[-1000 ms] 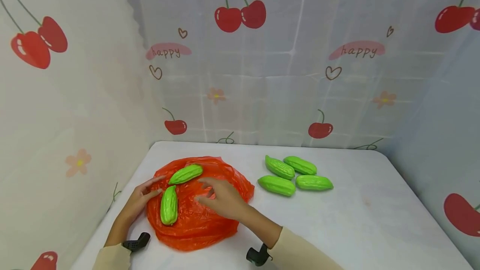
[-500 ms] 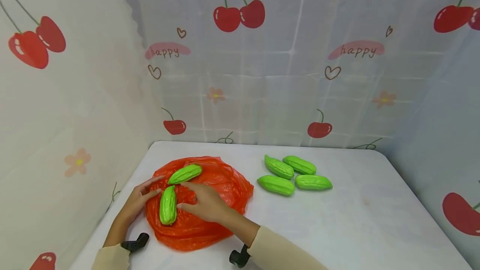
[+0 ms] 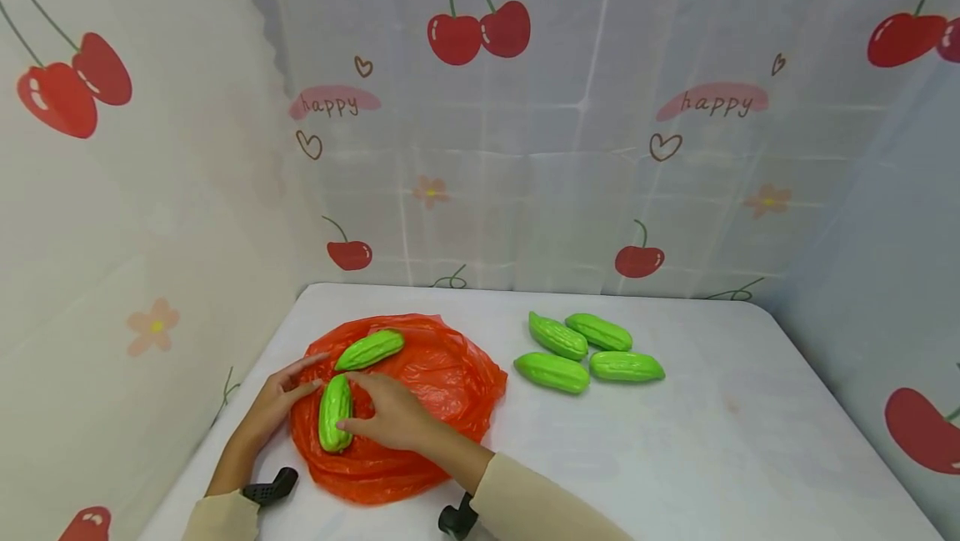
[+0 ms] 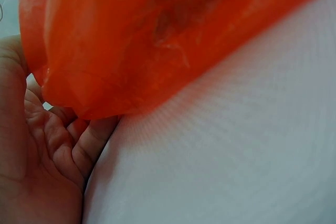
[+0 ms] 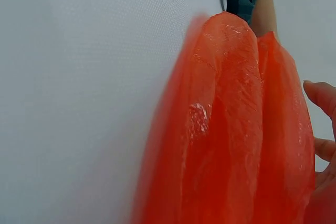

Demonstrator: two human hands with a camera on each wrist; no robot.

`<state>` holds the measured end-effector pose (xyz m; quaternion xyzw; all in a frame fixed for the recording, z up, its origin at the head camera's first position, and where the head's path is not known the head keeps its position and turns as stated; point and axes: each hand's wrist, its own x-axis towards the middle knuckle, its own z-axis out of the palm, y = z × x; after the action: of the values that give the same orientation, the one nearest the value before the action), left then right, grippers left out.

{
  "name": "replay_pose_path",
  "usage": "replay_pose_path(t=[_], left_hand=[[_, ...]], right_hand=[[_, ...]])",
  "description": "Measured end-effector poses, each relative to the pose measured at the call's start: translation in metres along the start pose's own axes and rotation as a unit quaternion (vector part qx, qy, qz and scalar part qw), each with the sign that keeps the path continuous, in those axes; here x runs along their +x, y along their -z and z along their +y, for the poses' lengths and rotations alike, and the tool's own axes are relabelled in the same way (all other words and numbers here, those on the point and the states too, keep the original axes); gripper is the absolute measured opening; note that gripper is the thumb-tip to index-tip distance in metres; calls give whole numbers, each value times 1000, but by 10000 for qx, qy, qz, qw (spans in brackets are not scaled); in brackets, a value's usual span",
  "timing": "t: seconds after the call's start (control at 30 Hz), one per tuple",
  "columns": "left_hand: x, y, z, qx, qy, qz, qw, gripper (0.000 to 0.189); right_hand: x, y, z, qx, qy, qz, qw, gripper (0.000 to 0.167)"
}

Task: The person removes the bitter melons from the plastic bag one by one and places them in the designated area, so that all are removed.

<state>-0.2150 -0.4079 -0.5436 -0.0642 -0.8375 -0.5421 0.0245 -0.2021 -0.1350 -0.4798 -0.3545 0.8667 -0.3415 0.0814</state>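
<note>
A red plastic bag [image 3: 390,474] lies spread on the white table, with two green, ridged bitter melons on it. My right hand [image 3: 393,416] reaches over the bag to the nearer bitter melon [image 3: 332,416]; its thumb overlaps the lower side and its index finger meets the upper end. The farther bitter melon [image 3: 369,349] lies slanted just beyond. At the bag's left edge rests my left hand [image 3: 272,399], thumb and index finger extended over the plastic. The left wrist view shows its other fingers [image 4: 94,140] against the bag's underside. In the right wrist view the bag hides the melons.
To the right of the bag, several more bitter melons [image 3: 553,372] lie grouped on the table [image 3: 712,441]. Behind the table hangs a cherry-patterned curtain [image 3: 510,174], which continues along both sides. Each wrist bears a black camera [image 3: 272,487].
My right hand has moved left across the bag to the nearer bitter melon, and its thumb now overlaps it. The left hand and the other bitter melons have stayed in place.
</note>
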Motion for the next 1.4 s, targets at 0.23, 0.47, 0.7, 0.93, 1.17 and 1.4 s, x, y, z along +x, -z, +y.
replay_pose_path(t=[0.23,0.47,0.7,0.93,1.17,1.4], left_hand=[[-1,0,0,-36,-53,32,10000,47],[-3,-1,5,-160,45,45,9999,48],[-1,-2,2,-100,35,42,9999,47],[-1,-1,-1,-20,-121,22,9999,47],[0,-1,2,81,-98,20,9999,46],[-1,-2,3,3,-96,80,9999,45]], right_hand=[[7,-7,-3,-180,-42,-154,9997,73],[12,-16,-2,-239,-112,-186,9995,76],[11,-22,-5,-451,-254,-207,9984,79],[14,-28,-5,-721,-191,-189,9970,83],[16,-31,-6,-762,-345,-90,9965,88],[18,-31,-9,-606,-591,-43,9964,89]])
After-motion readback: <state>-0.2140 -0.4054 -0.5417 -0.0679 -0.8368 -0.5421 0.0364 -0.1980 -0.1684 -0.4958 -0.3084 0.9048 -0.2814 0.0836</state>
